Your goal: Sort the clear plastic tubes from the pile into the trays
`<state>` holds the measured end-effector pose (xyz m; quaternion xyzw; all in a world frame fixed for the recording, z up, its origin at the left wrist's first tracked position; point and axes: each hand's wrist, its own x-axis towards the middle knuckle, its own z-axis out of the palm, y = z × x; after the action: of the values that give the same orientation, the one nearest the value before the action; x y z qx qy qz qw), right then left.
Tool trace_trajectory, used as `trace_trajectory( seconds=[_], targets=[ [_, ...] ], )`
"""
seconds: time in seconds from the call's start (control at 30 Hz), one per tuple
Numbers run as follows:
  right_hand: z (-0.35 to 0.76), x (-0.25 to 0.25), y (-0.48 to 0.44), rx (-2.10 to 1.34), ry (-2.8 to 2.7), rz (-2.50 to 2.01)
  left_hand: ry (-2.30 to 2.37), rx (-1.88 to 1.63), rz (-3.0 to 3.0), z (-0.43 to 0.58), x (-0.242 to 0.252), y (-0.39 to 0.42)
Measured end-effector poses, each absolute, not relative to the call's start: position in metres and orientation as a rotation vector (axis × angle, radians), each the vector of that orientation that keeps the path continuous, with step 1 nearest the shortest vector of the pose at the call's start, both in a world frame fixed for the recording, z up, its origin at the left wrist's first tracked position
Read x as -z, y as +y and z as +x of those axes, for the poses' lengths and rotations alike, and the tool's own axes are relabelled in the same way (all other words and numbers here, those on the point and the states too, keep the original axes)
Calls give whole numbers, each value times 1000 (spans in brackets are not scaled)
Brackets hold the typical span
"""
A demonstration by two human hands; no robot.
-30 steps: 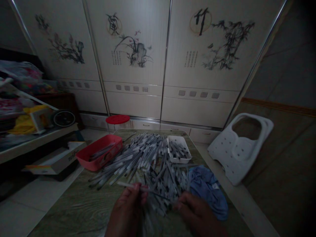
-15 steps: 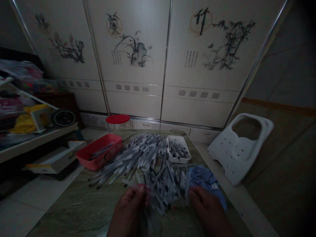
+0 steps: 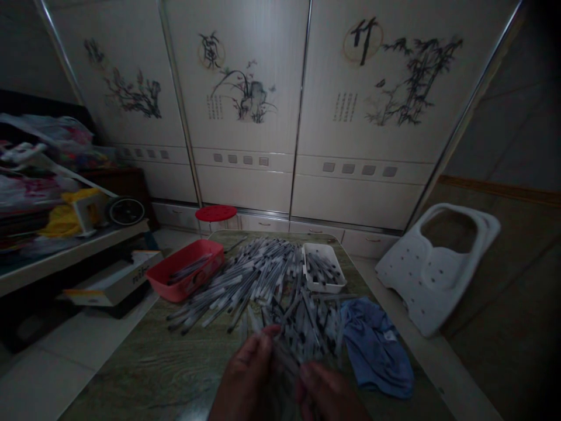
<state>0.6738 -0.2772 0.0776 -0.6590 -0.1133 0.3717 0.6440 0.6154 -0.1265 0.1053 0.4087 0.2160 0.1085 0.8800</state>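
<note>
A large heap of slim clear-and-dark pens (image 3: pixel 263 266) spreads over the wood-patterned table (image 3: pixel 175 368). At its near edge my left hand (image 3: pixel 248 371) is closed, thumb against fingers, on a pale see-through pen that points away from me. Just to the right, my right hand (image 3: pixel 326 392) is closed too, with its fingertips on a slim pen that slants between the hands. Dim light and blur hide the exact grip. More loose pens (image 3: pixel 311 324) lie right beyond both hands.
A red basket (image 3: pixel 186 272) with some pens stands at the left, a white basket (image 3: pixel 324 269) with pens at the back right. A crumpled blue cloth (image 3: pixel 379 351) lies at the right edge. Beyond are a red stool (image 3: pixel 215 213) and a white plastic folding piece (image 3: pixel 438 269).
My right hand has moved left from beside the blue cloth to near my left hand, leaving more of the cloth visible. The camera view has shifted slightly.
</note>
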Motion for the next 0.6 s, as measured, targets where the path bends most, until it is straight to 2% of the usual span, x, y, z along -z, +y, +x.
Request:
trace_trajectory(
  seconds=[0.37, 0.6],
  targets=[
    [681, -79, -282, -940, -250, -1481, 466, -320, 753, 614, -112, -109],
    [669, -79, -275, -714, -370, -1603, 515, -387, 732, 612, -115, -107]
  ],
)
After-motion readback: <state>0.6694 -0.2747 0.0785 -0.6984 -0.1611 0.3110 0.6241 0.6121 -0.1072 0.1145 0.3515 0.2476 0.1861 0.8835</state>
